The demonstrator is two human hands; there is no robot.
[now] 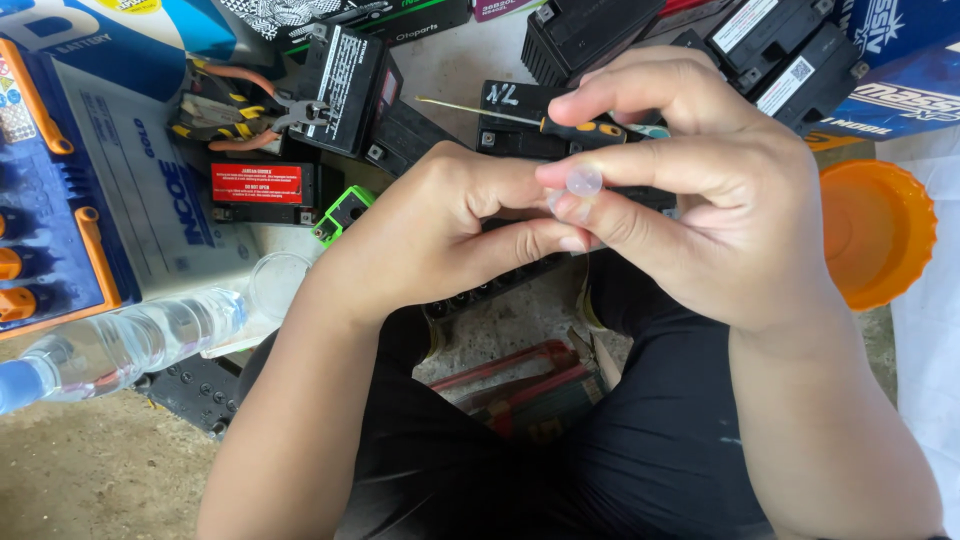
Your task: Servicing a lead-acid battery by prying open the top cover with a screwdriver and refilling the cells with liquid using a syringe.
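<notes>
Two hands meet above the lap: the left hand point(440, 235) is curled shut against the right hand point(700, 190), whose fingertips pinch a small clear cap point(583, 181). Beyond lie a screwdriver point(540, 123), black batteries point(345, 85) and pliers point(235, 110); an orange lid point(880, 235) sits right.

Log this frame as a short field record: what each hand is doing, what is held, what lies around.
setting: person seated on the ground among small black batteries
left hand: curled, fingertips meeting the right hand's
right hand: pinches a small clear round cap in its fingertips
nearby tools: screwdriver with yellow-black handle, pliers
left side: clear plastic bottle, blue-white battery box
right side: orange lid
</notes>
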